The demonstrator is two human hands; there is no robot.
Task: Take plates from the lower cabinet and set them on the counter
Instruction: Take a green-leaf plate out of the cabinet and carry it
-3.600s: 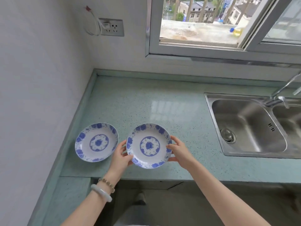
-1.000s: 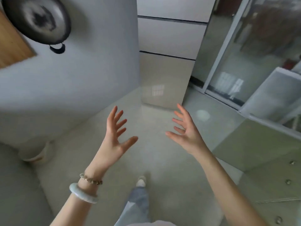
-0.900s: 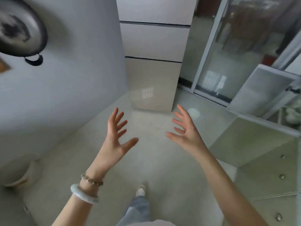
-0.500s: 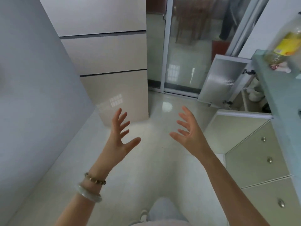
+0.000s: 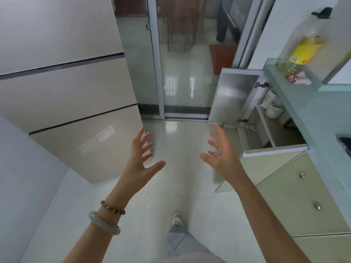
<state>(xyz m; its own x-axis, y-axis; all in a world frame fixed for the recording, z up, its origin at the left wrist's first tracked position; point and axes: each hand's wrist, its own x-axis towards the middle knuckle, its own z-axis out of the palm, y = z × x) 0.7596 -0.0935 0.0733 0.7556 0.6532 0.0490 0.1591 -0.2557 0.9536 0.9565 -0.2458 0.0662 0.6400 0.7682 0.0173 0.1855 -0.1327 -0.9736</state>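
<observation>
My left hand (image 5: pixel 141 164) and my right hand (image 5: pixel 221 156) are held out in front of me over the floor, fingers spread, with nothing in them. To the right stands the lower cabinet (image 5: pixel 266 130) with its door (image 5: pixel 230 97) swung open. White crockery (image 5: pixel 273 107) sits stacked on its upper shelf, partly hidden by the counter edge. The pale green counter (image 5: pixel 311 111) runs along the right side. No blue-patterned plates are in view.
A beige fridge (image 5: pixel 66 88) fills the left side. A glass sliding door (image 5: pixel 182 57) stands straight ahead. An oil bottle (image 5: pixel 302 54) stands on the counter's far end. Drawers with round knobs (image 5: pixel 302 198) are at my right. My foot (image 5: pixel 177 219) is on the tiled floor.
I set a second plate on the counter, let go, and turned round. My view has swung right, bringing the open cabinet and counter into sight. Both hands stay empty and spread.
</observation>
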